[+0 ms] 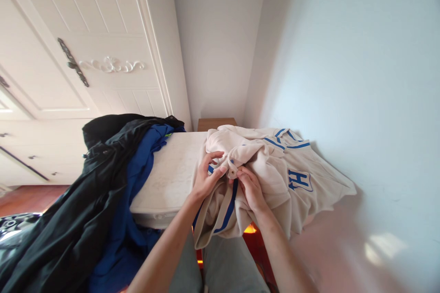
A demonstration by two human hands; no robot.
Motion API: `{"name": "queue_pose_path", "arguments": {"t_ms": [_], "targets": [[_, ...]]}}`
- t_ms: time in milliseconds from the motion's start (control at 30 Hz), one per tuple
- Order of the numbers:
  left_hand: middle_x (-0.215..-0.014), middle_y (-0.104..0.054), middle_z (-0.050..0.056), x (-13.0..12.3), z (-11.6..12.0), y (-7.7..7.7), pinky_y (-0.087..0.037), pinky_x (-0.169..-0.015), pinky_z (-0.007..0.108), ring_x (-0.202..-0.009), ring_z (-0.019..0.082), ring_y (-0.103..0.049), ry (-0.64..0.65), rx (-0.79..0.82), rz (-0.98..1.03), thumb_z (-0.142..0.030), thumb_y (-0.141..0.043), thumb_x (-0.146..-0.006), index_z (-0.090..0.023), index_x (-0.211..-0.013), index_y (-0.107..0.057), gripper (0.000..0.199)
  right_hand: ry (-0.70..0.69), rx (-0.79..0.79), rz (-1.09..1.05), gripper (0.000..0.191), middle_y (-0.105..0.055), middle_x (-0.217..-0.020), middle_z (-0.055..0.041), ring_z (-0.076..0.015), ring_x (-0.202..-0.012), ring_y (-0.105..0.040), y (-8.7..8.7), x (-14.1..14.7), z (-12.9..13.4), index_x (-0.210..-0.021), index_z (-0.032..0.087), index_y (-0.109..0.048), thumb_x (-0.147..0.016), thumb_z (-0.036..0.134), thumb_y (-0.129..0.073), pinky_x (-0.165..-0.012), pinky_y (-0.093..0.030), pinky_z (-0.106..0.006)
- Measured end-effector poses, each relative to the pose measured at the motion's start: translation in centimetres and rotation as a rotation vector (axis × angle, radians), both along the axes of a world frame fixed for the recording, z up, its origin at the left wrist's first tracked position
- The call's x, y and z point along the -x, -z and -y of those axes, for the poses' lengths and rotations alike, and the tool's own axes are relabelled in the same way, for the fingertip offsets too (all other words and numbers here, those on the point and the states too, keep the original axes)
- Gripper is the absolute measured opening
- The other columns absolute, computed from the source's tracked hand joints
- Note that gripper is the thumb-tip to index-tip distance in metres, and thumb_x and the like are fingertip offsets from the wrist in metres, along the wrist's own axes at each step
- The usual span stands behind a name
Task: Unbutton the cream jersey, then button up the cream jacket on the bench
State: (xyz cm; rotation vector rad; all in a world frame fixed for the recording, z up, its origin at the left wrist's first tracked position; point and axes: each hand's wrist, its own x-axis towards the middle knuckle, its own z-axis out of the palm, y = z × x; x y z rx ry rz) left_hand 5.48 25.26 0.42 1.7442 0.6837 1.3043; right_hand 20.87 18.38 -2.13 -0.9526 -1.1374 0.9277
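Observation:
A cream baseball-style jersey (278, 192) with blue stripes and a blue "H" patch lies bunched in front of me, its near part hanging over the edge of a white padded surface. My right hand (250, 187) is closed, pinching the button band beside a small pale button (233, 172). From the other side, my left hand (208, 176) has its thumb against the cloth by that button. Its index finger is raised and curved, and some of its other fingers are hidden by folds.
On the left, a black garment (99, 192) and a blue one (137, 169) drape over the white padded surface (168, 174). Behind stand a white wardrobe (103, 18) and a brown wooden piece (216, 123). A pale wall (360, 55) closes off the right side.

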Motion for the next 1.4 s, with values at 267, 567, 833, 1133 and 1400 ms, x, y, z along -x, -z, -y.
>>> {"name": "queue_pose_path", "arguments": {"t_ms": [267,567,833,1133,1400], "targets": [[-0.118,-0.076,0.008,-0.8,-0.1,0.2,-0.052,-0.103,0.041,-0.114,0.028,-0.069,0.073,-0.027,-0.091,-0.044,-0.067,-0.089,-0.022,-0.113,-0.078,0.034,0.224,-0.022,0.118,0.036,-0.066,-0.083,-0.0045,-0.0186,-0.08,-0.062,-1.4,1.2,0.1,-0.09,0.019,-0.058,-0.089,0.055,-0.059,-0.075,-0.054,-0.028],[-0.133,-0.069,0.006,-0.8,-0.6,1.4,-0.052,-0.102,0.042,-0.118,0.024,-0.068,0.084,-0.381,-0.272,-0.031,-0.059,-0.095,-0.032,-0.114,-0.077,0.026,0.353,0.036,0.244,0.056,-0.072,-0.117,-0.0153,-0.0298,-0.116,-0.065,-0.6,1.6,-0.5,-0.116,0.014,-0.069,-0.091,0.062,-0.055,-0.099,-0.053,-0.038],[-0.125,-0.073,0.008,-1.0,0.1,0.9,-0.051,-0.103,0.039,-0.121,0.026,-0.066,0.16,-0.052,-0.108,-0.039,-0.058,-0.095,-0.023,-0.112,-0.078,0.031,0.309,0.017,0.223,0.058,-0.073,-0.117,-0.0155,-0.0301,-0.118,-0.065,0.0,1.3,-0.2,-0.111,0.015,-0.073,-0.095,0.064,-0.046,-0.104,-0.05,-0.041],[-0.095,-0.079,0.007,-1.1,0.6,0.2,-0.052,-0.082,0.031,-0.091,0.024,-0.07,0.099,0.163,0.006,-0.051,-0.064,-0.088,-0.018,-0.098,-0.08,0.038,0.596,-0.211,0.363,0.033,-0.062,-0.105,-0.012,-0.0227,-0.101,-0.06,0.3,1.7,0.7,-0.085,0.018,-0.068,-0.097,0.045,-0.052,-0.093,-0.05,-0.035],[-0.076,-0.072,0.003,-1.1,0.1,0.2,-0.045,-0.074,0.024,-0.075,0.016,-0.06,0.094,0.239,0.124,-0.051,-0.074,-0.08,-0.014,-0.079,-0.075,0.037,0.509,-0.221,0.272,0.03,-0.067,-0.11,-0.0101,-0.0213,-0.101,-0.062,0.7,1.2,1.0,-0.092,0.017,-0.072,-0.095,0.042,-0.057,-0.091,-0.051,-0.032]]}}
